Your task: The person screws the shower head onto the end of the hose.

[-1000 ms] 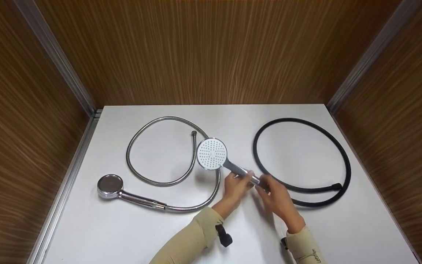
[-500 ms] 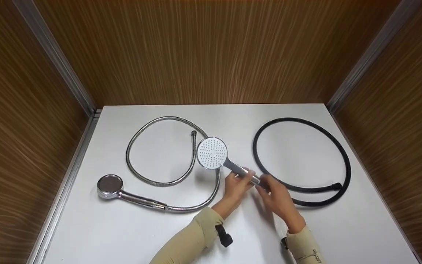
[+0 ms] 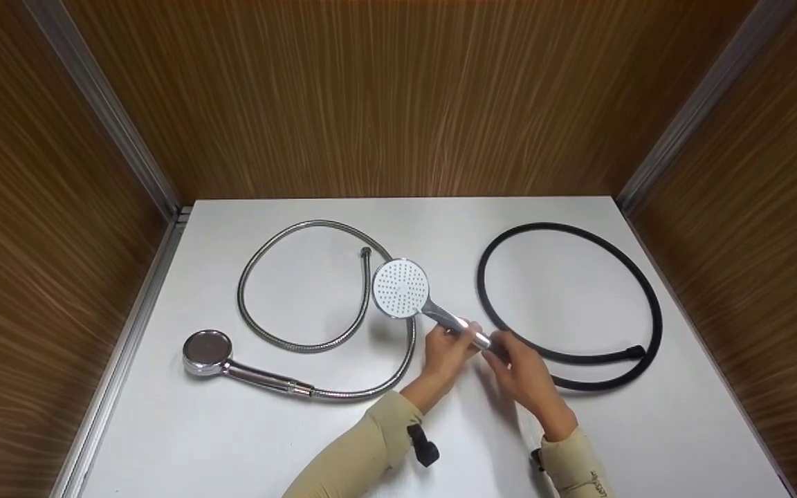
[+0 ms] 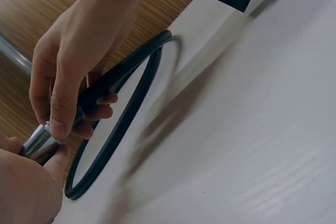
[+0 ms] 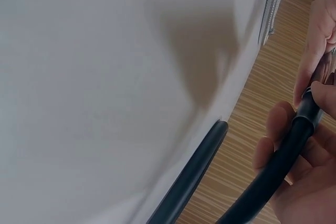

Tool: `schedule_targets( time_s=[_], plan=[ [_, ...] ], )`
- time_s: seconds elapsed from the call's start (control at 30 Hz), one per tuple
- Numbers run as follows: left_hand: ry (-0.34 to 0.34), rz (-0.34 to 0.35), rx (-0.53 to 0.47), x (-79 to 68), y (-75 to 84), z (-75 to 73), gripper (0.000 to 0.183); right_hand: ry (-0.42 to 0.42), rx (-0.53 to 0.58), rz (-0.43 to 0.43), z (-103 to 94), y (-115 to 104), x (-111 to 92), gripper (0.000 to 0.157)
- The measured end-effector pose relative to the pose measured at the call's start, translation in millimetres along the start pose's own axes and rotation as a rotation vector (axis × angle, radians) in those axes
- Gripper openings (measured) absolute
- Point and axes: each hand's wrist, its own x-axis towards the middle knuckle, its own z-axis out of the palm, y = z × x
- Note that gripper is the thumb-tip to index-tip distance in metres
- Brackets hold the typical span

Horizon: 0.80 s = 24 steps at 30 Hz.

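Slanting above the white table (image 3: 246, 449), the white-faced shower head (image 3: 400, 289) is held in the left hand (image 3: 448, 351), fingers and thumb closed round its lower handle. At the handle's end, the right hand (image 3: 519, 366) grips the black hose (image 5: 275, 169) with bent fingers; its loop lies rightward. Leftward rests a chrome shower head (image 3: 207, 349) joined to a metal hose (image 3: 350, 394).

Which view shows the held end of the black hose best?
The right wrist view: the held hose end shows up close, much of it uncovered. In the head view it is small and mostly covered by the right hand; in the left wrist view that hand partly hides it.
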Motion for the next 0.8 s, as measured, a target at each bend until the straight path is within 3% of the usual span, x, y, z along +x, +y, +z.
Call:
schedule_targets(
  time_s=[0.6, 0.8],
  plan=[
    [-0.005, 0.007, 0.048, -2.0, 3.1, 0.2, 0.024, -0.033, 0.015, 0.067, -1.0, -1.9, -0.9, 0.032],
    [-0.011, 0.004, 0.052, -1.3, 1.6, -2.0, 0.025, -0.023, 0.009, 0.031, -0.6, -1.9, -1.2, 0.030]
  ],
)
